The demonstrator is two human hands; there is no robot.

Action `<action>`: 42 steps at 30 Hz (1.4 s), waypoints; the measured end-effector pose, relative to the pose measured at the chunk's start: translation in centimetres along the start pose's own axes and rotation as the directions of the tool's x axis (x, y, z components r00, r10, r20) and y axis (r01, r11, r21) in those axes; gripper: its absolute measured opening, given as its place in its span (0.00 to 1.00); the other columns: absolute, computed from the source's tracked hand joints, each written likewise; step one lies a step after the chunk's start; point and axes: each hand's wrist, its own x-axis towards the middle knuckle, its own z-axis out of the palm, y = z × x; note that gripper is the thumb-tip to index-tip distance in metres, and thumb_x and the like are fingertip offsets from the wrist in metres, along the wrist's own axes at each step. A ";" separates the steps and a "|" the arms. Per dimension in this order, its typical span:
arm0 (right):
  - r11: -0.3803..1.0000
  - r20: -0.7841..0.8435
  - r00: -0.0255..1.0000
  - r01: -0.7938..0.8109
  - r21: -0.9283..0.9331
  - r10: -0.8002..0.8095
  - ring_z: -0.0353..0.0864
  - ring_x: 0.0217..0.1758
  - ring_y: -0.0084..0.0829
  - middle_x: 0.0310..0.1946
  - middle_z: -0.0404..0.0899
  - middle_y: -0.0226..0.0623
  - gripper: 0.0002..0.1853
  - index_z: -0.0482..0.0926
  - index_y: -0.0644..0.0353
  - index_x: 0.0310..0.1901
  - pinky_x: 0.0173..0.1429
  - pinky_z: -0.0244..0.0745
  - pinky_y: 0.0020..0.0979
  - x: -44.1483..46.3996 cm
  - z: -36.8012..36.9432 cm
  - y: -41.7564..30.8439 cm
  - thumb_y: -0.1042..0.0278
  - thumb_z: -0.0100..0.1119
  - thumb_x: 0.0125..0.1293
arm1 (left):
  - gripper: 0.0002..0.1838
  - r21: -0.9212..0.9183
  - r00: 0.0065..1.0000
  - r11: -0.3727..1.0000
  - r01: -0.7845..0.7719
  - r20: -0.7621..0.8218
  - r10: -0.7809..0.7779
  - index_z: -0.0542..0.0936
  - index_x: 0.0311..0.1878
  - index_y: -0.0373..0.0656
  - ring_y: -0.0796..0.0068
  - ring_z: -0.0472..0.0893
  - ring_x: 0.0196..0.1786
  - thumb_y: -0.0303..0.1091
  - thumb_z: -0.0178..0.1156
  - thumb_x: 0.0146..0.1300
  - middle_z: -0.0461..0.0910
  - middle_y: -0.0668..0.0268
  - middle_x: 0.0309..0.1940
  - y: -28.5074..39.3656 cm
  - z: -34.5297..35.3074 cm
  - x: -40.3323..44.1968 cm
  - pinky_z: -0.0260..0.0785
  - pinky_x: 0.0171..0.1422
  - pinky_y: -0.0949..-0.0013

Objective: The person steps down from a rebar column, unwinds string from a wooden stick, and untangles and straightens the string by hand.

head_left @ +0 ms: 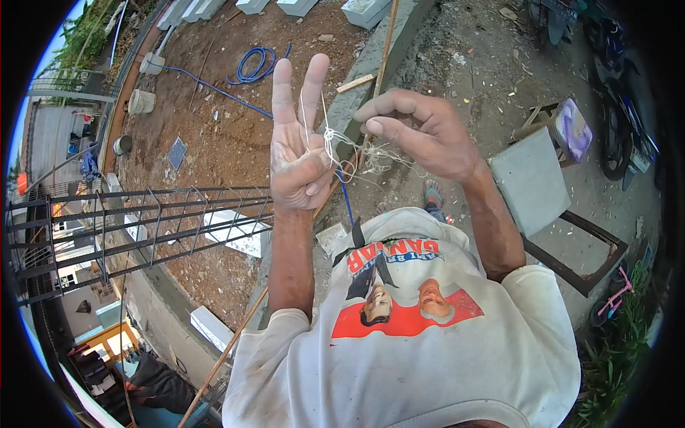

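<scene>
one thin, tangled string (330,134) on l hand (296,160), curled r hand (435,135)

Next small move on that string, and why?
Probably have the right hand gently tease one loose strand out of the string tangle, using the left hand as anchor. String runs up to the left's two raised fingers, while the tangle hangs bunched between the hands, so a hard pull could tighten it. Whether the right already pinches a strand is unclear.

outdoor building site, rebar cage (103,235), dirt ground (207,135), concrete wall (407,34)
</scene>
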 end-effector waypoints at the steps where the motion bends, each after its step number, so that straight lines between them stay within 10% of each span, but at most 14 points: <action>1: 0.999 0.097 0.995 -0.021 0.043 0.017 0.84 0.46 0.24 0.45 0.86 0.34 0.13 0.86 0.63 0.56 0.54 0.79 0.30 0.2 0.7 -0.4 0.68 0.67 0.75 | 0.64 -0.004 1.000 1.000 0.001 0.003 -0.001 0.37 0.89 0.56 0.81 0.88 0.47 0.05 0.50 0.51 0.40 0.52 0.89 0.0 1.1 0.3 0.69 0.21 0.86; 7: 0.977 0.110 0.991 -0.094 0.194 0.073 0.82 0.43 0.19 0.37 0.84 0.28 0.07 0.87 0.64 0.48 0.49 0.76 0.25 0.6 2.6 0.5 0.70 0.70 0.73 | 0.62 0.230 0.949 0.971 0.072 -0.314 0.004 0.40 0.89 0.54 0.86 0.84 0.38 0.08 0.54 0.53 0.42 0.51 0.89 -0.4 3.1 0.6 0.67 0.23 0.85; 9: 1.000 -0.029 1.000 0.008 0.014 -0.008 0.83 0.38 0.19 0.33 0.87 0.30 0.09 0.90 0.63 0.43 0.43 0.79 0.28 0.4 1.8 0.5 0.66 0.72 0.71 | 0.63 0.251 0.997 0.967 0.035 -0.081 -0.015 0.38 0.89 0.55 0.94 0.77 0.27 0.07 0.52 0.52 0.45 0.47 0.88 0.4 1.2 0.2 0.65 0.23 0.83; 16: 0.947 -0.140 0.963 0.188 -0.261 -0.230 0.80 0.34 0.17 0.32 0.85 0.30 0.04 0.89 0.62 0.40 0.38 0.73 0.24 -1.2 0.0 1.3 0.72 0.72 0.68 | 0.60 0.406 0.985 0.914 -0.006 -0.158 0.076 0.39 0.89 0.48 0.92 0.73 0.21 0.09 0.52 0.53 0.44 0.44 0.87 -0.3 1.2 0.7 0.62 0.19 0.83; 19: 0.970 -0.298 0.934 0.140 -0.197 -0.195 0.80 0.34 0.19 0.32 0.84 0.30 0.02 0.85 0.63 0.39 0.40 0.74 0.26 -2.1 -1.0 1.9 0.75 0.68 0.70 | 0.61 0.407 0.983 0.913 -0.007 -0.165 0.082 0.38 0.89 0.52 0.95 0.72 0.24 0.08 0.53 0.54 0.47 0.46 0.87 -0.2 0.4 0.7 0.60 0.21 0.83; 24: 0.862 -0.581 0.811 0.242 0.445 0.072 0.80 0.35 0.27 0.36 0.82 0.35 0.03 0.78 0.61 0.45 0.49 0.80 0.37 -2.8 -5.6 3.2 0.72 0.56 0.76 | 0.60 0.431 0.971 0.901 -0.053 -0.187 0.147 0.39 0.89 0.49 0.94 0.73 0.24 0.09 0.53 0.54 0.48 0.45 0.87 0.7 -0.8 0.8 0.63 0.21 0.84; 28: 0.792 -0.684 0.692 0.275 0.545 0.230 0.76 0.34 0.25 0.35 0.79 0.32 0.04 0.73 0.57 0.44 0.52 0.78 0.43 -4.8 -11.1 3.3 0.70 0.49 0.80 | 0.60 0.443 0.966 0.893 -0.076 -0.189 0.176 0.39 0.89 0.49 0.94 0.73 0.23 0.09 0.53 0.55 0.48 0.45 0.87 1.6 -1.8 0.8 0.63 0.21 0.83; 32: 0.772 -0.592 0.781 0.248 0.585 0.198 0.71 0.31 0.24 0.31 0.74 0.29 0.06 0.74 0.56 0.44 0.49 0.77 0.42 -8.5 -16.8 5.2 0.68 0.49 0.81 | 0.59 0.476 0.969 0.877 -0.055 -0.185 0.162 0.38 0.89 0.48 0.94 0.73 0.23 0.09 0.53 0.55 0.48 0.44 0.87 1.5 -2.2 1.1 0.63 0.21 0.83; 36: 0.956 -0.608 0.783 0.062 0.287 0.132 0.73 0.32 0.27 0.34 0.76 0.31 0.05 0.77 0.57 0.48 0.51 0.75 0.41 -10.2 -17.7 3.8 0.66 0.60 0.79 | 0.59 0.474 0.977 0.880 -0.038 -0.168 0.133 0.39 0.89 0.47 0.94 0.73 0.23 0.09 0.52 0.54 0.49 0.43 0.87 1.2 -2.1 1.6 0.63 0.20 0.83; 37: 0.845 -0.553 0.817 -0.174 -0.506 -0.163 0.77 0.37 0.31 0.38 0.79 0.34 0.09 0.79 0.57 0.52 0.52 0.76 0.41 -10.0 -16.5 2.7 0.67 0.64 0.75 | 0.59 0.470 0.978 0.882 -0.038 -0.165 0.130 0.39 0.89 0.47 0.94 0.73 0.23 0.09 0.52 0.54 0.49 0.43 0.87 1.1 -1.8 1.7 0.63 0.20 0.83; 38: 0.146 -0.308 0.901 -0.276 -0.950 -0.304 0.81 0.42 0.35 0.41 0.82 0.36 0.14 0.80 0.58 0.57 0.54 0.76 0.40 -9.7 -15.1 1.6 0.67 0.68 0.72 | 0.59 0.455 0.980 0.890 -0.039 -0.155 0.122 0.39 0.89 0.47 0.94 0.73 0.23 0.09 0.53 0.55 0.49 0.43 0.87 1.1 -1.5 1.9 0.63 0.20 0.83; 39: 0.034 -0.276 0.897 -0.282 -0.959 -0.344 0.84 0.51 0.43 0.48 0.85 0.40 0.22 0.82 0.56 0.62 0.56 0.77 0.40 -9.1 -13.7 0.6 0.69 0.72 0.66 | 0.59 0.438 0.984 0.898 -0.042 -0.139 0.114 0.39 0.89 0.47 0.94 0.73 0.23 0.09 0.53 0.55 0.48 0.43 0.87 1.0 -1.2 2.3 0.63 0.20 0.83; 42: 0.772 -0.438 0.898 -0.251 -0.584 -0.039 0.85 0.53 0.34 0.50 0.86 0.40 0.21 0.82 0.60 0.60 0.60 0.79 0.37 -7.7 -9.1 0.3 0.74 0.72 0.66 | 0.59 0.365 0.993 0.930 -0.035 -0.089 0.072 0.39 0.89 0.47 0.94 0.74 0.23 0.08 0.53 0.54 0.48 0.44 0.87 -0.1 -0.8 3.1 0.63 0.20 0.84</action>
